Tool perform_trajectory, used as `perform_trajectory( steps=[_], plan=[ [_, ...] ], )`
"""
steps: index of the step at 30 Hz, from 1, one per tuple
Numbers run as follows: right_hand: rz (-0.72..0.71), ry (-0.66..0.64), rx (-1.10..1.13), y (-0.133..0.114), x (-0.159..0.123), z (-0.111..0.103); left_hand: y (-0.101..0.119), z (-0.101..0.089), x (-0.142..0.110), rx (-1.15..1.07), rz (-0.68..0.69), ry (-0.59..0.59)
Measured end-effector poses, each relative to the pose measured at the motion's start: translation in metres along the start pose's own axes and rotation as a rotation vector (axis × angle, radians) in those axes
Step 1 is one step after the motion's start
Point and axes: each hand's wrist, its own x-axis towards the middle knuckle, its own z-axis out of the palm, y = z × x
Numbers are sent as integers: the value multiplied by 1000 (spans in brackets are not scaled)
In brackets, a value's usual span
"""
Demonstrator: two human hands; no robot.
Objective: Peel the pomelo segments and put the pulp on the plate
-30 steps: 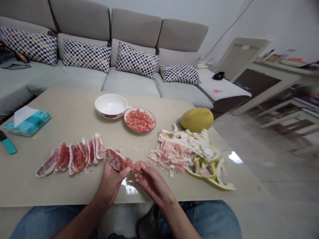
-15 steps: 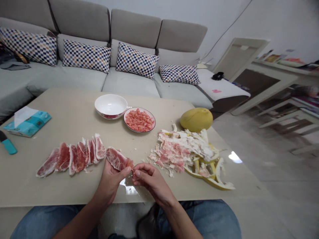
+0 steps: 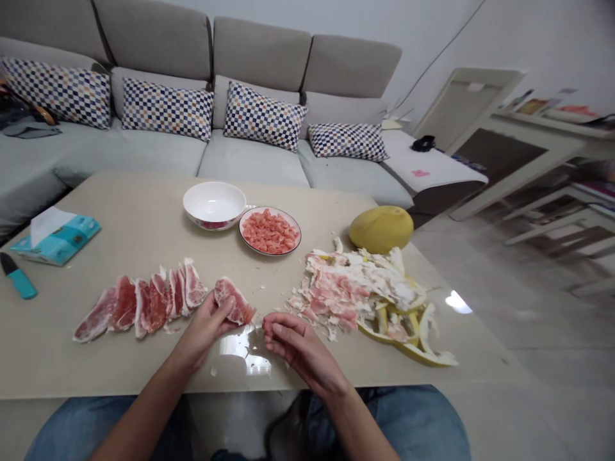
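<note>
Left hand (image 3: pixel 204 333): fingers closed on the pomelo segment (image 3: pixel 243 310), lower centre of the frame; grip lightly to avoid crushing it. Right hand (image 3: pixel 302 351): fingers narrowly curled, just beside; whether they pinch anything cannot be told.

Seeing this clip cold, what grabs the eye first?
The heap of white and pink peelings on the right of the table, with a yellow fruit just behind it. Next, the row of red segments at left, beside the left hand, which holds another segment.
</note>
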Motion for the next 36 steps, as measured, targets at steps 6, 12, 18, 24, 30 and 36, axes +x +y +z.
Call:
perform_trajectory(
  steps=[6, 12, 18, 24, 30, 36],
  plan=[
    [-91, 71, -252, 0, -1, -5, -14, -13, 14, 338, 143, 94],
    [-265, 144, -626, -3, -3, -5, -22, -15, 13, 552, 280, 177],
    [-416, 99, -911, -17, -8, 7, -2, 2, -12, 695, 460, 33],
    [-382, 95, -809, -18, -5, 21, 3, 14, -21, 138, 75, -180],
    [-311, 137, -790, -15, -4, 26, 4, 17, -18, -49, -17, -167],
    [-186, 48, -608, -17, 0, 19, 13, 17, -22, -96, -104, -237]
  ],
)
